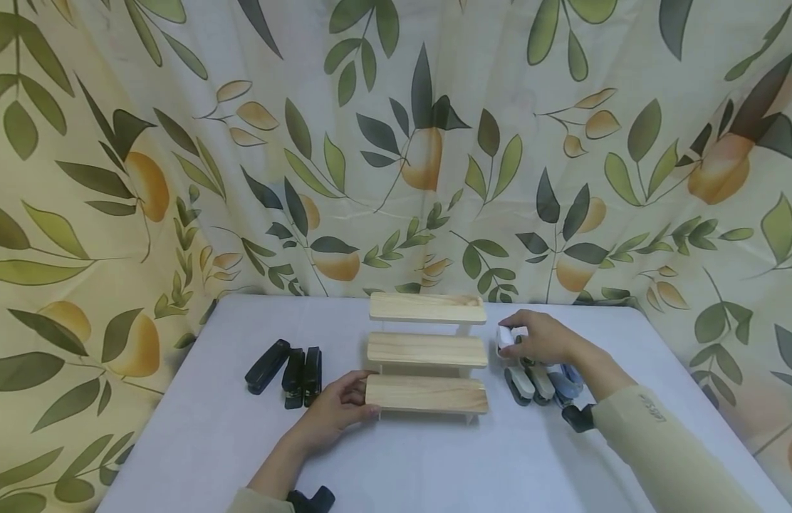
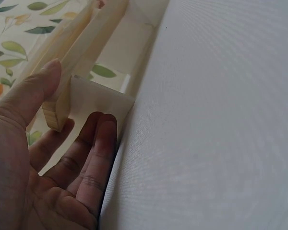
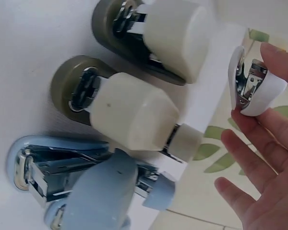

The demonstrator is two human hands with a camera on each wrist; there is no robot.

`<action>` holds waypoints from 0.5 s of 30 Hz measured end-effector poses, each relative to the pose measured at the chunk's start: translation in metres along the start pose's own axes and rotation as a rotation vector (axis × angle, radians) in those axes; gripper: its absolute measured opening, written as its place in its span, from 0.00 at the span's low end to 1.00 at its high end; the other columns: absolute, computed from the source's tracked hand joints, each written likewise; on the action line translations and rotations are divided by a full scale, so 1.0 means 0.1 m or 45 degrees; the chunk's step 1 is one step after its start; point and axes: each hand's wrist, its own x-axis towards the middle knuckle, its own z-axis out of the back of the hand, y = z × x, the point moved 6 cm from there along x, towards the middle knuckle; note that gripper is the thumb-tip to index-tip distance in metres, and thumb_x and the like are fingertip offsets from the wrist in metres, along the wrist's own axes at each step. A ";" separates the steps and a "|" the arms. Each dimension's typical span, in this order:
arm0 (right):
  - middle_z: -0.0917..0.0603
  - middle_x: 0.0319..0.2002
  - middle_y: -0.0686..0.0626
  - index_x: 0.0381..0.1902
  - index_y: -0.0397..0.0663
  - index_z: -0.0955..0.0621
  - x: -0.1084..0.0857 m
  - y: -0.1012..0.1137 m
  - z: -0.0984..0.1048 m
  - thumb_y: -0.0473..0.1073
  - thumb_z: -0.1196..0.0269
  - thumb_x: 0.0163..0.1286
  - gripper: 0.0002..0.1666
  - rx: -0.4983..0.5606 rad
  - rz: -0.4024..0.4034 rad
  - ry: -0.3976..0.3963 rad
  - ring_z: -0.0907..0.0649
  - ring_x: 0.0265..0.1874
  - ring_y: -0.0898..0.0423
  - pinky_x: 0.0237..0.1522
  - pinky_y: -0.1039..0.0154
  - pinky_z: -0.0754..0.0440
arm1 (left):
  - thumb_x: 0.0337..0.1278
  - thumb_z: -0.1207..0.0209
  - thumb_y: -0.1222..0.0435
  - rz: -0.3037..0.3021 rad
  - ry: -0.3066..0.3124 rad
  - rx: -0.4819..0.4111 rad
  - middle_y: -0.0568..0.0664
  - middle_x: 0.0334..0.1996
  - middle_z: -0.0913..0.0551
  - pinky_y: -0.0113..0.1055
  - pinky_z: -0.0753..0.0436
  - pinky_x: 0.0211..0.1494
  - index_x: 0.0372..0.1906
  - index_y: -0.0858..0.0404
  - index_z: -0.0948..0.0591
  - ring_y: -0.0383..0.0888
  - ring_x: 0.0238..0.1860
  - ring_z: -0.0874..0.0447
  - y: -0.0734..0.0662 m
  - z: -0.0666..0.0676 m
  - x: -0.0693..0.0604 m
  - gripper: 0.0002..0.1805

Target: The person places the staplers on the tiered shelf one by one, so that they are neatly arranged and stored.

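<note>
A three-tier display stand with pale wooden boards stands mid-table. At the left end of its lowest board, my left hand holds on. In the left wrist view the thumb lies on one face of the board, and curled fingers are beside the white leg. To the right of the stand, my right hand pinches a small white stapler between thumb and fingertips. Two cream-topped staplers and a light blue stapler lie below that hand.
Left of the stand lie several black staplers, side by side. The table wears a white cover. A curtain with leaves and fruit hangs behind its far edge.
</note>
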 end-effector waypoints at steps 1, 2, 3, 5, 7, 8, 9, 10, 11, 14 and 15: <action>0.22 0.68 0.35 0.68 0.42 0.23 -0.01 0.01 0.01 0.59 0.25 0.61 0.44 0.000 0.008 -0.011 0.24 0.67 0.34 0.66 0.33 0.27 | 0.58 0.27 0.52 -0.002 0.001 -0.005 0.51 0.53 0.18 0.30 0.17 0.51 0.73 0.54 0.28 0.44 0.49 0.15 0.00 0.00 0.00 0.39; 0.22 0.68 0.35 0.68 0.42 0.23 -0.02 0.03 0.03 0.59 0.25 0.61 0.44 -0.002 0.016 -0.020 0.24 0.67 0.33 0.66 0.33 0.26 | 0.58 0.27 0.52 -0.001 0.001 -0.010 0.51 0.52 0.18 0.30 0.17 0.51 0.74 0.55 0.28 0.44 0.49 0.15 0.00 -0.01 0.01 0.39; 0.22 0.67 0.35 0.68 0.41 0.23 -0.03 0.04 0.04 0.59 0.25 0.62 0.44 0.001 0.022 -0.029 0.24 0.67 0.33 0.66 0.33 0.26 | 0.59 0.27 0.53 -0.002 0.000 -0.016 0.52 0.52 0.18 0.30 0.17 0.51 0.74 0.55 0.29 0.44 0.49 0.15 0.00 -0.01 0.01 0.39; 0.21 0.67 0.35 0.68 0.41 0.23 -0.05 0.06 0.07 0.59 0.25 0.62 0.43 -0.002 0.038 -0.048 0.23 0.67 0.33 0.66 0.34 0.26 | 0.59 0.27 0.54 -0.002 0.001 -0.032 0.52 0.52 0.19 0.30 0.17 0.51 0.74 0.56 0.29 0.44 0.49 0.15 -0.01 -0.01 0.01 0.40; 0.21 0.67 0.35 0.68 0.41 0.23 -0.07 0.09 0.09 0.59 0.25 0.62 0.43 0.002 0.047 -0.061 0.23 0.67 0.33 0.65 0.34 0.25 | 0.60 0.27 0.55 -0.002 0.001 -0.036 0.53 0.52 0.19 0.31 0.17 0.50 0.74 0.57 0.30 0.44 0.49 0.15 -0.01 -0.01 0.01 0.40; 0.21 0.67 0.35 0.68 0.41 0.23 -0.08 0.10 0.10 0.59 0.26 0.62 0.43 0.006 0.050 -0.065 0.23 0.67 0.33 0.65 0.34 0.25 | 0.60 0.27 0.55 -0.001 0.001 -0.037 0.53 0.53 0.19 0.31 0.17 0.50 0.74 0.57 0.30 0.44 0.49 0.15 -0.01 -0.01 0.00 0.40; 0.21 0.67 0.34 0.68 0.41 0.23 -0.09 0.11 0.12 0.59 0.26 0.63 0.43 0.005 0.053 -0.068 0.23 0.67 0.33 0.65 0.34 0.25 | 0.60 0.27 0.55 -0.001 0.002 -0.040 0.53 0.53 0.19 0.31 0.17 0.50 0.74 0.57 0.30 0.44 0.49 0.15 -0.02 -0.01 0.00 0.40; 0.21 0.67 0.34 0.68 0.41 0.23 -0.10 0.12 0.13 0.60 0.26 0.63 0.43 0.002 0.056 -0.070 0.23 0.67 0.33 0.65 0.34 0.25 | 0.60 0.27 0.55 0.000 0.003 -0.042 0.53 0.52 0.19 0.31 0.17 0.50 0.74 0.57 0.30 0.44 0.49 0.15 -0.02 -0.01 0.00 0.40; 0.21 0.67 0.34 0.68 0.41 0.23 -0.11 0.14 0.14 0.60 0.26 0.63 0.44 -0.006 0.063 -0.074 0.23 0.67 0.33 0.65 0.34 0.24 | 0.60 0.27 0.55 -0.002 0.004 -0.043 0.53 0.52 0.19 0.31 0.17 0.50 0.74 0.58 0.30 0.44 0.49 0.15 -0.02 -0.01 0.00 0.40; 0.22 0.67 0.34 0.68 0.40 0.23 -0.14 0.17 0.19 0.61 0.27 0.63 0.44 -0.019 0.069 -0.078 0.23 0.66 0.33 0.64 0.34 0.24 | 0.59 0.27 0.55 -0.002 0.005 -0.043 0.53 0.52 0.18 0.31 0.17 0.50 0.74 0.58 0.30 0.44 0.49 0.15 -0.02 -0.01 0.00 0.40; 0.22 0.67 0.34 0.69 0.40 0.23 -0.16 0.19 0.20 0.62 0.27 0.63 0.45 -0.023 0.073 -0.081 0.23 0.66 0.33 0.65 0.34 0.24 | 0.59 0.27 0.55 -0.002 0.005 -0.044 0.53 0.52 0.18 0.31 0.17 0.50 0.74 0.58 0.29 0.44 0.49 0.15 -0.02 -0.01 0.00 0.40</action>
